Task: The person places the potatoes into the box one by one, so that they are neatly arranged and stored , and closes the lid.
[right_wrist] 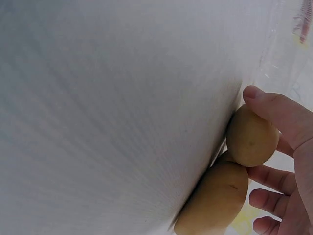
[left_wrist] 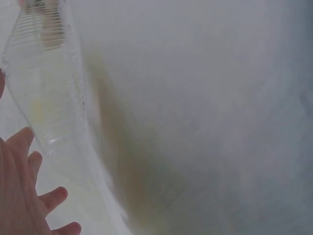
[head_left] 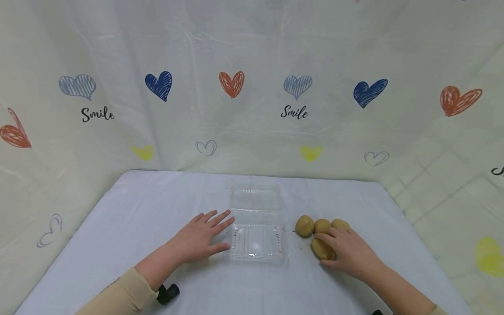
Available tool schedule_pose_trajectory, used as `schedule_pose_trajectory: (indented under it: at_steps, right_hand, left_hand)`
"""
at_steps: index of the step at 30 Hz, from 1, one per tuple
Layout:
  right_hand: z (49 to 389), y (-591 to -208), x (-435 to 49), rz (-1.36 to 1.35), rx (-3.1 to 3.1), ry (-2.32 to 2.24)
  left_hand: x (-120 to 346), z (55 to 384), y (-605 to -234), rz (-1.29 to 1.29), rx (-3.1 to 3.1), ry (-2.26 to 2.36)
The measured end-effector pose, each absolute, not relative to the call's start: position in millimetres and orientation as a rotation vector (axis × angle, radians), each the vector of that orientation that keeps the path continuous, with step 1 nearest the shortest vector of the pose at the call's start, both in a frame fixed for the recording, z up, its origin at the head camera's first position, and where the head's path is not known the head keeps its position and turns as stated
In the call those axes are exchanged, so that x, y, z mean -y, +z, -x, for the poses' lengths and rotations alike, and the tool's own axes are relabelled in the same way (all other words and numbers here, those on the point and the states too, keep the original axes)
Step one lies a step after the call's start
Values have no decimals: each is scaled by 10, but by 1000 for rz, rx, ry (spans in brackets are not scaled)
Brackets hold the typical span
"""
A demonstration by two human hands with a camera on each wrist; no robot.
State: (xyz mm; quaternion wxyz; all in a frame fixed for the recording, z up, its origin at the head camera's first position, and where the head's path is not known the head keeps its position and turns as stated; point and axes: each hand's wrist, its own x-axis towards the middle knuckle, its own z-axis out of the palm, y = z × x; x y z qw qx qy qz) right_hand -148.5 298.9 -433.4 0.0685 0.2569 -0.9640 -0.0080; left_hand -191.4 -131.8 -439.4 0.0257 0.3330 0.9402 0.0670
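Observation:
A clear plastic clamshell box (head_left: 256,241) lies with its lid folded back on the white cloth. Fingers spread, my left hand (head_left: 204,238) is at the box's left edge and holds nothing; its fingertips overlap the rim in the head view. My right hand (head_left: 350,253) grips the nearest potato (head_left: 322,249), thumb on the near side and fingers over the far side. In the right wrist view, that potato (right_wrist: 252,137) sits between thumb and fingers, close beside another potato (right_wrist: 215,200).
Behind the gripped potato are more potatoes: one at the left (head_left: 305,226), a middle one (head_left: 322,226) and a partly hidden one (head_left: 340,224). A white cloth (head_left: 165,192) covers the table. A sheet printed with hearts (head_left: 252,48) hangs behind it.

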Motion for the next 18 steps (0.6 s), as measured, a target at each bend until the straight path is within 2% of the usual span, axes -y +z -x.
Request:
schedule_pose_trajectory:
  at_steps: [18]
  right_hand:
    - [1511,-4360,-2923,-744,2936,-25]
  left_hand:
    - [1303,1910,-4421,-1031,-2887,187]
